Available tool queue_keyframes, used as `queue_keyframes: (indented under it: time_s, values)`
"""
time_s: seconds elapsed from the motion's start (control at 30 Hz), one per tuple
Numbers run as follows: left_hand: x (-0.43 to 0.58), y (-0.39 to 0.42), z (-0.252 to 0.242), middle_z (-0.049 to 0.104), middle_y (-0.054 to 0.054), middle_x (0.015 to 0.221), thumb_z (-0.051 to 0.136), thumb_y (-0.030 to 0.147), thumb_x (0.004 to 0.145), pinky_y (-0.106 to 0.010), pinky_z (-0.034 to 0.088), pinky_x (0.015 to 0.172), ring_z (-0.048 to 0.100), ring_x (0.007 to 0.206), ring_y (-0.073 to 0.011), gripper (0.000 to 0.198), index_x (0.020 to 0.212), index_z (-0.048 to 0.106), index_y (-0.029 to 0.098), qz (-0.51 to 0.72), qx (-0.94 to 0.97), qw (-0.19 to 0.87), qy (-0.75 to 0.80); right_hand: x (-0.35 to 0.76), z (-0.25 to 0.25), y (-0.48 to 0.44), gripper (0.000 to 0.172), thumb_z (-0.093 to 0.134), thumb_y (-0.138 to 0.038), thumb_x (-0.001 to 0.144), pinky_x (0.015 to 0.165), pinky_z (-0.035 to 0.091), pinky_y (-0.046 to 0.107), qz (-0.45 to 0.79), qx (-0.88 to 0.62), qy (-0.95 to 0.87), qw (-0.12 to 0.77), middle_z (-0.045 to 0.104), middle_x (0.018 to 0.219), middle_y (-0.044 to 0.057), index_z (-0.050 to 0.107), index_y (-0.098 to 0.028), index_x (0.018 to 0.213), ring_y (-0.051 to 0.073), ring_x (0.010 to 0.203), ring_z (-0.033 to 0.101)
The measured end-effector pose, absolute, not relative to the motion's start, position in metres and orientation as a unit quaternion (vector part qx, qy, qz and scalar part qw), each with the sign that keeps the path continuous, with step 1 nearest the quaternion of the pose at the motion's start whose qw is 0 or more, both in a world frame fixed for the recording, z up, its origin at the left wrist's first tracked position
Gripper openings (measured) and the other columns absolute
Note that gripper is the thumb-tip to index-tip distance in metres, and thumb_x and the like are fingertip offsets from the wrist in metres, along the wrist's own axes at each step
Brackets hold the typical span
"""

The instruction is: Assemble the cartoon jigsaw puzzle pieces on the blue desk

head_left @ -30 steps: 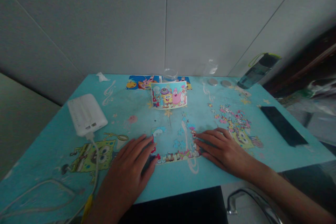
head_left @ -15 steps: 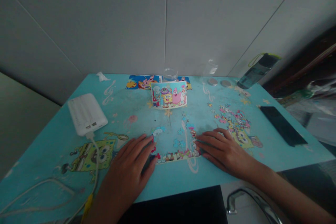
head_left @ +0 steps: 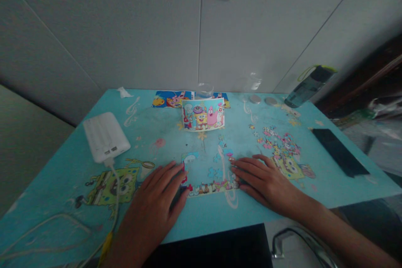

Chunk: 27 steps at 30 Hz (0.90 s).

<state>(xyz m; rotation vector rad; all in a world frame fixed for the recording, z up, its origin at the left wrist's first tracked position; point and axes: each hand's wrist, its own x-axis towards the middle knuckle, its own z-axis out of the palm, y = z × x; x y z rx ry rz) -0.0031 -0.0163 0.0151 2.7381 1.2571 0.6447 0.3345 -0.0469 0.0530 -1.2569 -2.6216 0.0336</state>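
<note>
Joined edges under light fingers: one sideways push could break the border

From where I sit, I see the left hand (head_left: 158, 201) and the right hand (head_left: 266, 180) lying spread and palm down, fingers extended, neither closed around anything that I can make out. Between them, on the light-blue, cartoon-printed worktop (head_left: 201, 217), lies the multicoloured cardboard jigsaw border (head_left: 213, 187), joined along its near edge and up both sides, with its far side gaping. The fingertips cover part of each side, so I cannot tell how hard they press.

My main worry is uneven pressure: if the hands squeeze inward, I think the thin near row could buckle or the side strips swing out of line, since no far edge braces them. The loose pale-blue jigsaw pieces (head_left: 215, 172) inside nearly match the worktop, so I could easily overlook one or knock it.

Drawing the right hand outward could scatter the heap of small mixed-colour pieces (head_left: 284, 144) just beyond it. On the other side, the white cable (head_left: 118, 192) runs close to the left forearm; catching it could drag the white, rounded power bank (head_left: 106, 134) across.
</note>
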Motion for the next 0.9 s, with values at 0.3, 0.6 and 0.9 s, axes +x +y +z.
queue_keyframes:
  time_s: [0.3, 0.6, 0.9]
  values:
    - [-0.003, -0.017, 0.017, 0.062, -0.007, 0.138, 0.059, 0.033, 0.095, -0.054, 0.046, 0.109, 0.054, 0.131, -0.0302, 0.035, 0.128, 0.062, 0.023, 0.21, 0.885, 0.035, 0.413, 0.333, 0.056, -0.033, 0.046, 0.056, -0.028, 0.099, 0.105, 0.046, 0.05, 0.026, -0.454, -0.879, 0.142, 0.064, 0.137, 0.009, 0.052, -0.027, 0.146, 0.027, 0.125, 0.058]
    - [-0.002, -0.017, 0.017, 0.062, -0.007, 0.138, 0.059, 0.033, 0.096, -0.053, 0.047, 0.109, 0.054, 0.131, -0.0289, 0.034, 0.128, 0.062, 0.022, 0.207, 0.886, 0.032, 0.414, 0.32, 0.058, -0.009, 0.027, 0.054, -0.024, 0.1, 0.093, 0.053, 0.045, 0.062, -0.473, -0.863, 0.165, 0.068, 0.118, 0.01, 0.069, -0.023, 0.122, 0.025, 0.108, 0.064]
    - [0.0, -0.019, 0.022, 0.061, -0.006, 0.139, 0.058, 0.03, 0.097, -0.052, 0.046, 0.11, 0.052, 0.132, -0.0279, 0.033, 0.129, 0.061, 0.022, 0.204, 0.882, 0.038, 0.422, 0.302, 0.069, 0.03, 0.02, 0.06, -0.025, 0.097, 0.089, 0.052, 0.036, 0.142, -0.443, -0.878, 0.112, 0.069, 0.104, 0.008, 0.073, -0.023, 0.113, 0.021, 0.098, 0.065]
